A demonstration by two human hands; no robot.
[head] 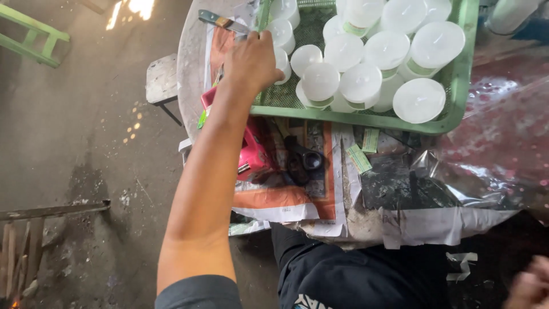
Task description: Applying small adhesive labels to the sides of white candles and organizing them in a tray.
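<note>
On the counter [191, 68], spread with papers [286, 200], the left hand [253, 60] is closed over the near-left rim of a green tray [457, 86] packed with white candles [366, 63]. A brush [223, 23] lies just beyond the knuckles, a pink tool [254, 151] under the forearm. The right hand [529, 283] shows blurred at the lower right corner; its grip cannot be told.

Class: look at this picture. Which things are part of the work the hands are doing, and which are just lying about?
In hand:
left hand gripping the edge of the green tray
white candles in the tray

Lying about:
knife
pink tool
black tape dispenser
newspaper
small stool
</note>
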